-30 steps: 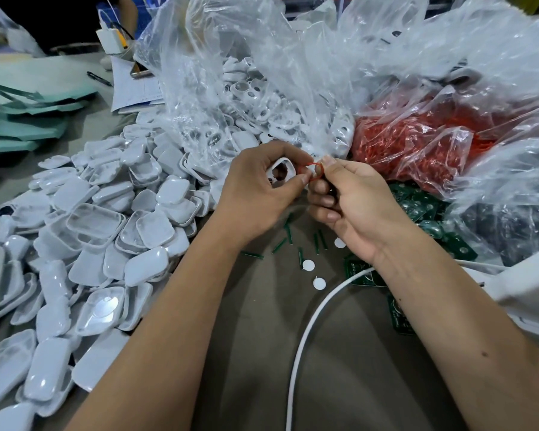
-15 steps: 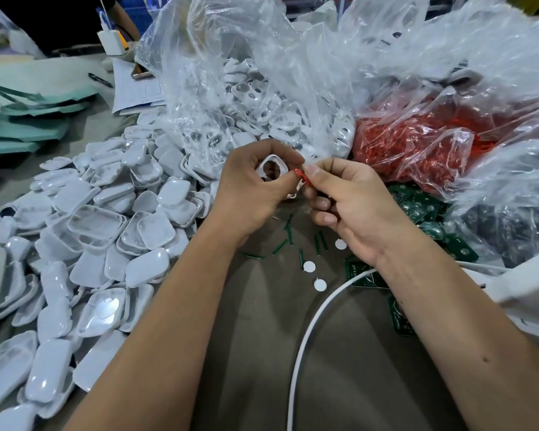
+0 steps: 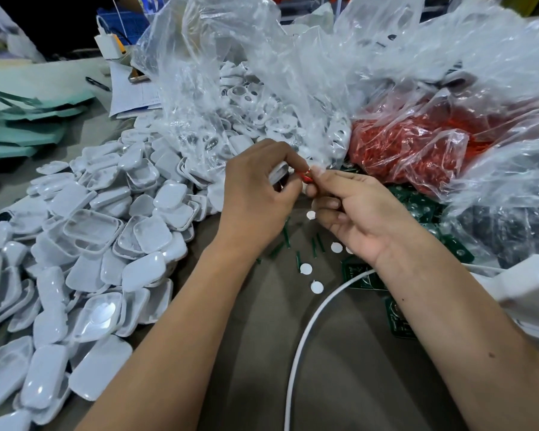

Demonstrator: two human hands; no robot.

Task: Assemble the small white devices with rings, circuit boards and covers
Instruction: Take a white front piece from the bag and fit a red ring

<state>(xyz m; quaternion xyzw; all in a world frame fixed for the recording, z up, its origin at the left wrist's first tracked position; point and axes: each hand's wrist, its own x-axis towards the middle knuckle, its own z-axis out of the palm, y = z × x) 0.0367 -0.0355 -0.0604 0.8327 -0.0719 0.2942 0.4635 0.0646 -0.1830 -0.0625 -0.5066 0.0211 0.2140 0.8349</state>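
The clear plastic bags (image 3: 293,73) fill the far side of the table (image 3: 355,353). One holds white device bodies; the next, a red-filled bag (image 3: 417,144), holds what appear to be the rings. To the left spreads a heap of white covers (image 3: 91,244). Green circuit boards (image 3: 367,278) lie under and beside the right forearm, with a white cable (image 3: 308,321) curving past them. Small white round discs (image 3: 316,287) and short green strips (image 3: 298,259) are scattered between the wrists.

The left hand (image 3: 255,200) is curled round one white device body (image 3: 279,175), held above the table just in front of the bags. The right hand (image 3: 355,213) pinches a red ring (image 3: 305,178) between thumb and forefinger, right at the body's edge.

The step in hand appears to be ring fitting. To do it well:
- Keep the body steady in the left hand, opening turned toward the ring.
- Present the ring square to its seat; a tilted ring will likely bind.
- Press evenly with the fingertip, not the nail.
- Whether the ring is seated cannot be told; fingers hide the joint.
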